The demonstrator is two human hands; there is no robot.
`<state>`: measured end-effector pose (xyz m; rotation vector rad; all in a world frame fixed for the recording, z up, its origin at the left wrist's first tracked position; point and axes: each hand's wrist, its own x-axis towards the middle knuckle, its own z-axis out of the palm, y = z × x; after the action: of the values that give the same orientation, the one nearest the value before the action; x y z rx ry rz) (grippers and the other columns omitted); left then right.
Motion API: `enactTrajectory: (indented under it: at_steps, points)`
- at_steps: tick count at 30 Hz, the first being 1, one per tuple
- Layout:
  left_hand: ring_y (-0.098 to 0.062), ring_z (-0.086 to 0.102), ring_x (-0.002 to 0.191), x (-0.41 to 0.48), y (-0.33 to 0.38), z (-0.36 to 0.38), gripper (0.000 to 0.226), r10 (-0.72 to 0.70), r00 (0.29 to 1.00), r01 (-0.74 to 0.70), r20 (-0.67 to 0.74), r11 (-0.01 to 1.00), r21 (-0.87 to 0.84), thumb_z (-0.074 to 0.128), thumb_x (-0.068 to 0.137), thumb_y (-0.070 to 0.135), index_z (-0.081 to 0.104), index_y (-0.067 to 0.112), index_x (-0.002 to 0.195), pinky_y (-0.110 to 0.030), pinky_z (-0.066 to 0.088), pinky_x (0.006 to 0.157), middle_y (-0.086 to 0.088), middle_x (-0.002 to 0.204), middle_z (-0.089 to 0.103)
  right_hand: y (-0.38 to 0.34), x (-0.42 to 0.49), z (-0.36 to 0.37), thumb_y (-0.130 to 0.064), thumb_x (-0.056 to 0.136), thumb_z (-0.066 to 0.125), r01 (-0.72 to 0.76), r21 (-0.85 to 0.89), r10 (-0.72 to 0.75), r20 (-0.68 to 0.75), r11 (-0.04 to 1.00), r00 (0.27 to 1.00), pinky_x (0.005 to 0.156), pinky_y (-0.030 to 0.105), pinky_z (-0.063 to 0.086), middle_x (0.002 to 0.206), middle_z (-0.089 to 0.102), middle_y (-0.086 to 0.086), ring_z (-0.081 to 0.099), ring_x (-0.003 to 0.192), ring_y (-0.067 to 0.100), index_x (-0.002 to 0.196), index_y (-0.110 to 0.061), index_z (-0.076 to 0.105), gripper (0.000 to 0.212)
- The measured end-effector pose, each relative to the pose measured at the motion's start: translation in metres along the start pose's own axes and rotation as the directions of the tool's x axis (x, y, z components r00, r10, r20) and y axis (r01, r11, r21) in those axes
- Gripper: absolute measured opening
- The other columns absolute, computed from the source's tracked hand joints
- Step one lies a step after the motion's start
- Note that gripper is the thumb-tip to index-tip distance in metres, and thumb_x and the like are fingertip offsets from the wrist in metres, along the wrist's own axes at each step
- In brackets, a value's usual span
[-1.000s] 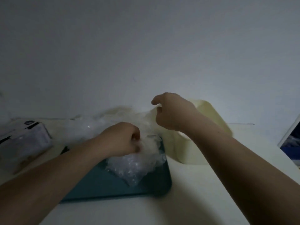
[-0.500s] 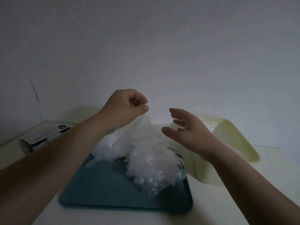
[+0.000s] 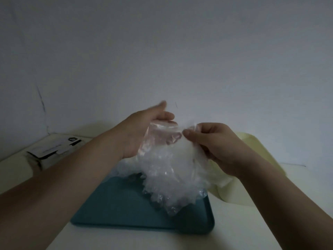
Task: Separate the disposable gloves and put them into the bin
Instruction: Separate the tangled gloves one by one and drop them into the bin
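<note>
Disposable gloves, thin clear crinkled plastic film, one clump, frame centre. Left hand: fingers extended, lying flat against the film's upper edge, apparently steadying it. Right hand: thumb and fingertips pinching a layer, likely to peel one glove free. Clump hangs between both hands, lower fringe reaching dark teal plastic tray on white table. Pale yellow plastic bin just behind right hand, handy for dropping. White cardboard box, left edge. Film semi-transparent, layers clinging; single gloves indistinguishable.
</note>
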<state>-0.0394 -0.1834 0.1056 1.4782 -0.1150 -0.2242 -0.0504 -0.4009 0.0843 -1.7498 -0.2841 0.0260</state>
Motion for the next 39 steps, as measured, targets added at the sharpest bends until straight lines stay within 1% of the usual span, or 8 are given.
enactTrajectory:
  at_steps: [3,7,11,14,20,26,31,39]
  points:
    - [-0.037,0.075,0.107,-0.002,-0.010,-0.009,0.075,-0.059,0.990,0.077,0.127,0.988,-0.136,0.069,0.082,0.067,0.072,0.002,0.118,-0.049,0.060,0.094,-0.017,0.115,0.076,0.007,-0.001,-0.005,-0.021,0.095,0.074,-0.029,0.062,0.038,-0.162,0.998,0.986,0.065,0.039,0.055,0.073,0.060,0.020,0.057,0.066,0.028,0.092,0.007,0.069,0.029]
    - [-0.023,0.071,0.087,0.003,-0.032,-0.005,0.022,0.059,0.992,-0.060,0.110,0.998,0.007,0.079,0.089,0.013,0.073,0.001,0.107,-0.032,0.060,0.071,-0.014,0.100,0.074,0.022,-0.006,0.000,-0.022,0.097,0.071,-0.056,0.100,0.078,-0.227,0.993,0.971,0.050,0.028,0.045,0.063,0.057,0.008,0.051,0.055,0.021,0.091,0.003,0.067,0.026]
    - [-0.024,0.075,0.085,0.000,-0.022,-0.016,0.005,0.106,0.993,-0.106,0.042,0.994,-0.006,0.070,0.094,0.007,0.071,0.004,0.097,-0.029,0.058,0.061,-0.013,0.098,0.078,0.034,-0.016,-0.008,-0.019,0.100,0.068,-0.159,0.074,0.173,-0.262,0.985,0.950,0.062,0.041,0.063,0.083,0.071,0.014,0.070,0.066,0.027,0.102,-0.004,0.069,0.016]
    - [-0.029,0.076,0.086,-0.012,-0.010,-0.030,0.010,0.014,0.984,-0.043,0.179,0.987,0.158,0.063,0.095,0.004,0.060,0.007,0.087,-0.026,0.052,0.048,-0.016,0.107,0.079,0.035,-0.024,-0.015,-0.027,0.097,0.070,-0.046,-0.203,-0.048,-0.436,0.978,0.899,0.075,0.036,0.063,0.106,0.071,0.002,0.072,0.091,0.018,0.116,-0.018,0.065,0.021]
    - [-0.028,0.073,0.082,-0.010,-0.013,0.007,0.006,0.014,0.915,-0.154,0.404,0.937,0.315,0.069,0.098,0.009,0.074,0.007,0.097,-0.032,0.057,0.058,-0.018,0.103,0.077,0.002,-0.032,0.005,-0.051,0.078,0.085,0.012,-0.100,0.005,0.166,0.995,0.986,0.090,0.040,0.060,0.111,0.079,0.000,0.077,0.097,0.019,0.135,-0.022,0.063,0.068]
    - [-0.012,0.072,0.070,0.022,-0.044,0.017,0.025,0.266,0.964,-0.227,0.003,0.816,0.532,0.063,0.104,0.036,0.073,0.013,0.101,-0.033,0.062,0.063,-0.003,0.102,0.077,0.018,-0.035,-0.002,-0.022,0.091,0.079,-0.097,-0.129,0.091,-0.055,0.987,0.994,0.052,0.020,0.052,0.062,0.071,-0.003,0.067,0.053,0.009,0.089,-0.008,0.077,0.014]
    - [0.000,0.063,0.100,0.044,-0.100,0.002,0.053,0.047,0.984,-0.174,0.170,0.434,0.884,0.081,0.087,0.041,0.064,0.028,0.135,-0.021,0.054,0.087,0.013,0.126,0.066,0.031,-0.041,-0.011,-0.031,0.093,0.077,-0.113,-0.257,0.099,-0.066,0.960,0.993,0.054,0.028,0.054,0.064,0.070,0.002,0.066,0.054,0.015,0.083,-0.009,0.078,0.025]
    - [0.007,0.070,0.079,0.049,-0.097,-0.017,0.013,0.146,0.985,-0.166,0.091,0.674,0.720,0.074,0.097,0.030,0.082,0.024,0.089,-0.017,0.051,0.075,0.019,0.083,0.077,0.047,-0.047,-0.011,-0.028,0.100,0.066,-0.095,-0.334,0.125,0.070,0.938,0.990,0.058,0.027,0.053,0.066,0.065,0.005,0.061,0.055,0.012,0.092,-0.009,0.076,0.022]
